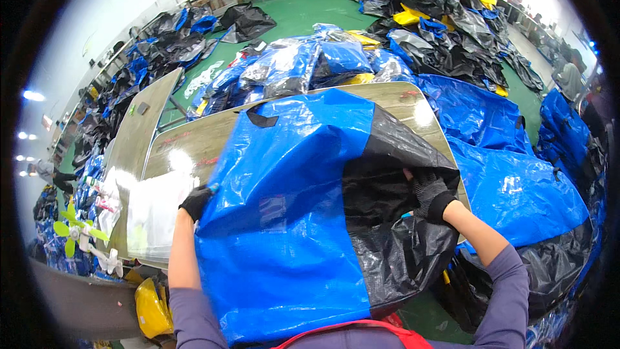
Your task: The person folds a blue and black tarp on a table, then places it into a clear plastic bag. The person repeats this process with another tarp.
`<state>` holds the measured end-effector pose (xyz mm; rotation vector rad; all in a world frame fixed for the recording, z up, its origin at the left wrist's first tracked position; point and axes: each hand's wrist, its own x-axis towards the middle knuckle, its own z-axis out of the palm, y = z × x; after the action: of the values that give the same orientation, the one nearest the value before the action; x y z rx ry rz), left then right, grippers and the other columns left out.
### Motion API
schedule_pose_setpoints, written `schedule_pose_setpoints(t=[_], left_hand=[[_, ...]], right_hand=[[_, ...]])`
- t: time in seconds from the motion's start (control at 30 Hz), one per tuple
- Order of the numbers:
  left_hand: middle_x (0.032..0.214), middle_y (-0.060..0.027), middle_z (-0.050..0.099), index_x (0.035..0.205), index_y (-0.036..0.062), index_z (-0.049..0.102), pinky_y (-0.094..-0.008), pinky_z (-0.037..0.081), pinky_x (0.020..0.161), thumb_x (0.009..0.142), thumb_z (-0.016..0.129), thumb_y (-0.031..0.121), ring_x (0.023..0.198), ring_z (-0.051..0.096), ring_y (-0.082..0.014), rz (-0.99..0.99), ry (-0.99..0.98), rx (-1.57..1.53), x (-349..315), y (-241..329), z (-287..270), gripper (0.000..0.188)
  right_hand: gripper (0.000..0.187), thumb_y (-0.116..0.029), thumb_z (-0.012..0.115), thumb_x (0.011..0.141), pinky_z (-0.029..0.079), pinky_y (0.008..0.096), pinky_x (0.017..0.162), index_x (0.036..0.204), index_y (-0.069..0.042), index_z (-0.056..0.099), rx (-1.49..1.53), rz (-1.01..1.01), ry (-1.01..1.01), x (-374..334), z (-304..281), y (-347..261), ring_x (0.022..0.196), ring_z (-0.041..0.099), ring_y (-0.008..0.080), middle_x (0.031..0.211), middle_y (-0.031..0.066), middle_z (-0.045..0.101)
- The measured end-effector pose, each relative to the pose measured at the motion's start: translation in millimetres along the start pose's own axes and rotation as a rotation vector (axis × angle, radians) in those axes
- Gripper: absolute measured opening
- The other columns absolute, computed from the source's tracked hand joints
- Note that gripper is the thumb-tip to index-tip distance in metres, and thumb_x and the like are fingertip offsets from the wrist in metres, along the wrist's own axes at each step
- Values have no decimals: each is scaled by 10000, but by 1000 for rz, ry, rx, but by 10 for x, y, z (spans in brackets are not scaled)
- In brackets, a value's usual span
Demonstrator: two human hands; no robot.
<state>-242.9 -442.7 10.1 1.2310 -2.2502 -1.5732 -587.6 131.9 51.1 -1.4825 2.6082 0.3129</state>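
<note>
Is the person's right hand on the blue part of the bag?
No, the right hand is at the black part.

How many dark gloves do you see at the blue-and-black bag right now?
2. One is on the left hand, at the left edge of the bag; the other is on the right hand, at its black section. Any inside the folds would be hidden.
</note>
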Motion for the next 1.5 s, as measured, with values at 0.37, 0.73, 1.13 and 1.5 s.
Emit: schedule_pose_setpoints(t=[0.37,0.73,1.13,1.5], left_hand=[[1202,-264,582,1326,-27,483,-485,398,1000,907,575,424,1177,518,-428,424,1101,525,-469,644,495,622],[1421,-231,413,1343,220,516,-566,201,1117,774,643,422,1361,306,-427,1117,-173,915,-1248,1026,2770,617],[1589,-45,144,1475,373,280,-704,91,1059,859,421,664,1444,156,-356,675,31,1100,922,1722,3024,696],[1328,-206,520,1351,81,474,-408,361,1049,863,583,287,1220,488,-386,1033,196,540,-122,1351,1567,541]], right_hand=[[620,-513,655,711,502,470,850,1068,-6,646,67,128,-406,-63,-219,72,929,653,397,996,235,672],[634,-600,424,904,474,437,836,939,-26,689,726,475,536,1793,70,-267,865,629,372,961,215,676],[1002,-729,615,654,163,705,1027,1451,-181,351,446,-666,-220,-452,-762,-767,1341,283,487,1467,238,316],[874,-505,657,782,281,459,1107,1478,-146,270,320,25,141,-344,80,-121,1322,343,437,1439,275,338]])
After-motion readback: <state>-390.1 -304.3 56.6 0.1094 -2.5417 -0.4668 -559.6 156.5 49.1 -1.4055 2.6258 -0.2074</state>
